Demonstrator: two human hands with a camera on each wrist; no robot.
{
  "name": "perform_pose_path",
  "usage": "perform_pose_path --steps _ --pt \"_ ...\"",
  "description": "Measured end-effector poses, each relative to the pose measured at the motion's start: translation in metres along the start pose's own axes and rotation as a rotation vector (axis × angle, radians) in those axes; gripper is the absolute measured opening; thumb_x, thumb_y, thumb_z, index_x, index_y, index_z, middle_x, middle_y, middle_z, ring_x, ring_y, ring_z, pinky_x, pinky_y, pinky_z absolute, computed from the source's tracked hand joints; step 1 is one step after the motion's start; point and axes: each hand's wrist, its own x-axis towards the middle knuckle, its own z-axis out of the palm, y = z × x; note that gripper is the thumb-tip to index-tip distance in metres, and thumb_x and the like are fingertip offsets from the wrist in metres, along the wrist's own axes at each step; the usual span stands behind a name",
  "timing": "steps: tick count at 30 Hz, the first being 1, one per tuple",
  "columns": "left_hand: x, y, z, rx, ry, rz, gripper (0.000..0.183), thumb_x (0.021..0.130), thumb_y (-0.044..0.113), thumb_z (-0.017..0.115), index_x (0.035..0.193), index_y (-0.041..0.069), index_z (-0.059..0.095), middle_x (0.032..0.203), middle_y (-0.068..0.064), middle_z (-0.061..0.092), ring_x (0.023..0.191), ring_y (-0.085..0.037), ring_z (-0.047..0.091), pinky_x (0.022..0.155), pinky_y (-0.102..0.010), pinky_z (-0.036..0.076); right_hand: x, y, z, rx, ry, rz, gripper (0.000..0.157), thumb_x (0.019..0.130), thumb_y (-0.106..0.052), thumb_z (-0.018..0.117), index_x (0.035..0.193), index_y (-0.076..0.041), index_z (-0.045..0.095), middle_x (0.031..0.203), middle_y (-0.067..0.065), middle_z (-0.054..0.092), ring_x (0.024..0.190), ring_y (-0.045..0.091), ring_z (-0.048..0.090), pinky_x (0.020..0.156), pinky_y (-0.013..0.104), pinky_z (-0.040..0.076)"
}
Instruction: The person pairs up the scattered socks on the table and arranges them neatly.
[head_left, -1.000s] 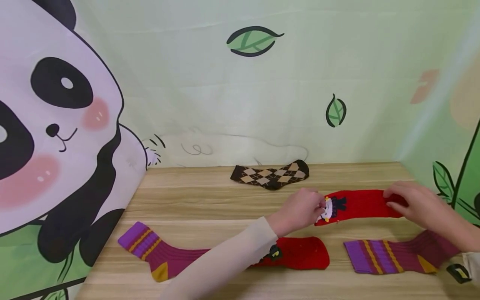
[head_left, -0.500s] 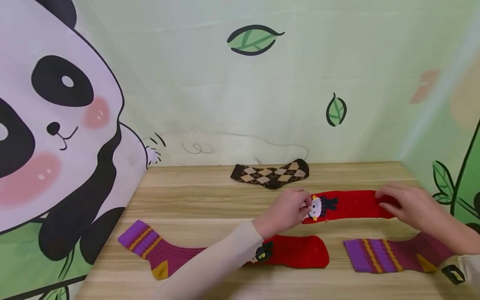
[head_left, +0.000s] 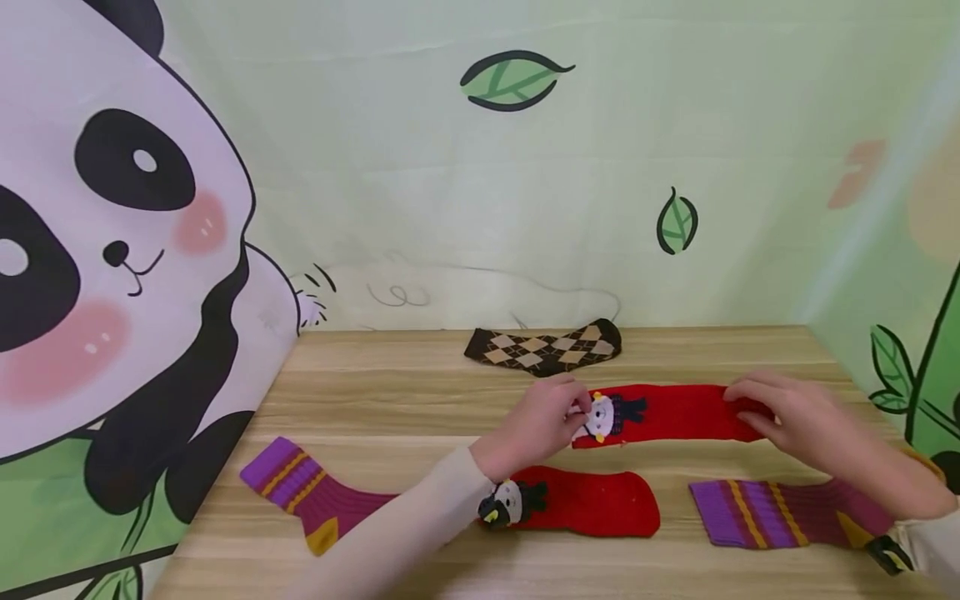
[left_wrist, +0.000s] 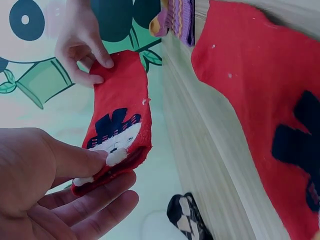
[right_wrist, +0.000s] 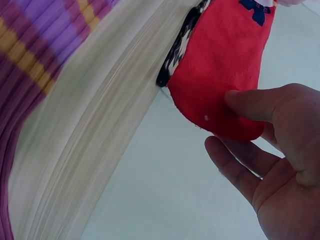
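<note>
A red sock (head_left: 682,412) with a white-faced cartoon figure is stretched level above the table between both hands. My left hand (head_left: 534,423) pinches its cuff end beside the figure, thumb on top and fingers beneath, as the left wrist view shows. At the toe end, my right hand (head_left: 791,425) pinches the sock between thumb and fingers; the right wrist view shows this grip on the rounded toe (right_wrist: 225,117). A second red sock (head_left: 600,504) with the same kind of figure lies flat on the table below the held one, its cuff end by my left wrist.
A brown argyle sock (head_left: 543,350) lies at the table's back edge. One purple and maroon striped sock (head_left: 292,483) lies at left, partly under my left sleeve (head_left: 405,533); a matching sock (head_left: 772,512) lies at right under my right forearm. A panda-printed cloth (head_left: 420,167) stands behind.
Both hands have moved left together, carrying the stretched red sock with them. More of the red sock on the table now shows past my left sleeve.
</note>
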Motion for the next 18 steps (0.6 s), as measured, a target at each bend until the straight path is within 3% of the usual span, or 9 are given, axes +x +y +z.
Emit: perform_pose_path --steps 18 --pt "-0.036 -0.021 -0.027 -0.070 0.022 -0.071 0.006 0.093 0.004 0.075 0.097 0.006 0.072 0.097 -0.003 0.067 0.082 -0.010 0.062 0.074 -0.014 0.053 0.021 -0.036 0.003 0.045 -0.078 -0.022 0.044 0.071 0.004 0.089 0.109 -0.011 0.075 0.112 0.006 0.072 0.094 0.026 0.073 0.073 0.040 0.061"
